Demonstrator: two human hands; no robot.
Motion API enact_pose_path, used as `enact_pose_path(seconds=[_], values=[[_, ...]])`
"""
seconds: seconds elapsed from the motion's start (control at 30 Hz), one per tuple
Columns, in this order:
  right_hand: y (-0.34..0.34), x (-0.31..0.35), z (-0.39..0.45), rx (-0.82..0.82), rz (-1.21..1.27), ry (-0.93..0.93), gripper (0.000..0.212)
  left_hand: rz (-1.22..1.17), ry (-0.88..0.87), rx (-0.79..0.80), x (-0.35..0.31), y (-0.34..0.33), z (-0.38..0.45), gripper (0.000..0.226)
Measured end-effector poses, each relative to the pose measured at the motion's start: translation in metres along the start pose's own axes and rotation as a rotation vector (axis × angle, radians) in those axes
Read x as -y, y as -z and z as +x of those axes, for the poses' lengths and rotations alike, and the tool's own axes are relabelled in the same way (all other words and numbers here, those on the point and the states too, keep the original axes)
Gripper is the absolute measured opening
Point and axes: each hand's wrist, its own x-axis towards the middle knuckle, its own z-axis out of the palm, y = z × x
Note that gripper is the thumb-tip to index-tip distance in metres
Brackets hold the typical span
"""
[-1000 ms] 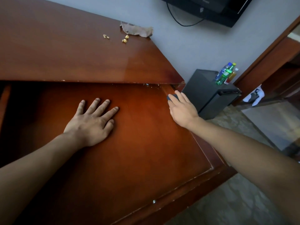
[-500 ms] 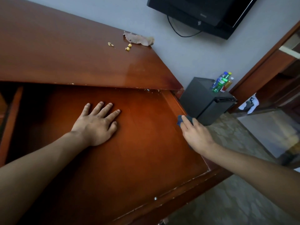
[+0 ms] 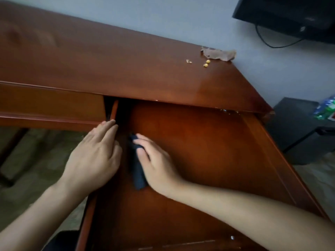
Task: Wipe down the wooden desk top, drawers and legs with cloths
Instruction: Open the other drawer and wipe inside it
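The reddish-brown wooden desk top (image 3: 108, 66) runs across the upper view. Below it a wide drawer (image 3: 208, 145) is pulled out towards me. My right hand (image 3: 159, 165) lies on the drawer floor near its left inner wall and holds a dark blue cloth (image 3: 138, 176) down against the wood. The cloth shows between thumb and forefinger and along the thumb side. My left hand (image 3: 94, 154) rests with straight fingers on the drawer's left side wall, fingertips at the desk's front edge. It holds nothing.
A torn brown paper scrap (image 3: 219, 54) and a few yellow crumbs (image 3: 206, 63) lie at the desk's far right corner. A black cabinet (image 3: 297, 127) with bottles (image 3: 326, 109) stands on the right. A wall-mounted screen (image 3: 290, 13) hangs above. Patterned floor (image 3: 36, 151) shows at the left.
My right hand has carried the cloth from the drawer's right edge across to its left side. My left hand left the drawer floor for the left wall. The view swung left.
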Motion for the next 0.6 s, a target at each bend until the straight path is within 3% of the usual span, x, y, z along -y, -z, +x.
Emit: enact_pose_path(seconds=[0.1,0.2,0.3,0.43,0.6], values=[[-0.043,0.020,0.039,0.071,-0.006,-0.015,0.041,-0.284,0.176,-0.124,-0.003,-0.001,-0.012,0.059],[-0.067,0.022,0.084,-0.042,-0.138,-0.153,0.039,-0.445,0.240,-0.163,0.002,-0.003,-0.010,0.056],[-0.073,0.017,0.125,-0.138,-0.203,-0.245,0.033,-0.490,0.247,-0.132,0.004,-0.003,-0.006,0.056],[-0.069,0.019,0.152,-0.144,-0.064,-0.396,0.037,-0.496,0.319,-0.125,0.000,-0.002,0.001,0.048],[-0.051,0.024,0.089,-0.165,0.092,-0.287,0.031,-0.435,0.407,0.010,-0.002,-0.002,-0.008,0.065]])
